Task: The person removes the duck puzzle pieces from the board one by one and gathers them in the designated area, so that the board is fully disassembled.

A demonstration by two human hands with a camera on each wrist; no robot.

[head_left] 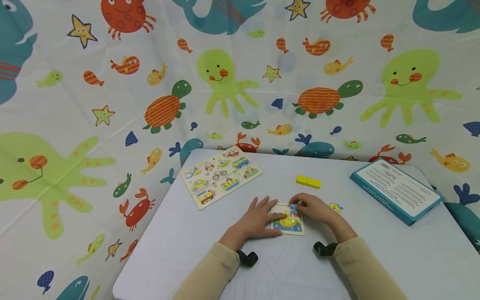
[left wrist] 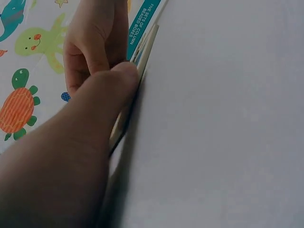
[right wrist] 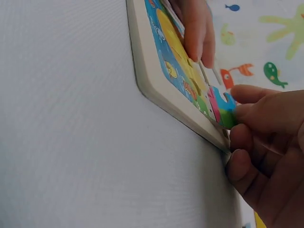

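A small square jigsaw puzzle [head_left: 288, 225] in a pale wooden frame lies on the white table, showing a yellow shape on blue. My left hand [head_left: 256, 220] rests on its left side with the fingers spread, one reaching across the picture. At the puzzle's upper right, my right hand [head_left: 314, 208] pinches a blue and green puzzle piece [right wrist: 226, 113] between thumb and finger. In the right wrist view that piece sits at the frame's edge, beside a pink part of the picture. Whether it lies flat is unclear. Another loose puzzle piece [head_left: 336, 207], yellow and blue, lies right of the right hand.
Behind the puzzle lies a yellow block [head_left: 308, 181]. A wooden board with vehicle pictures [head_left: 221, 175] is at the back left, and a teal and white box [head_left: 397, 189] at the right. A cloth printed with sea animals [head_left: 262, 121] hangs behind the table [head_left: 180, 250].
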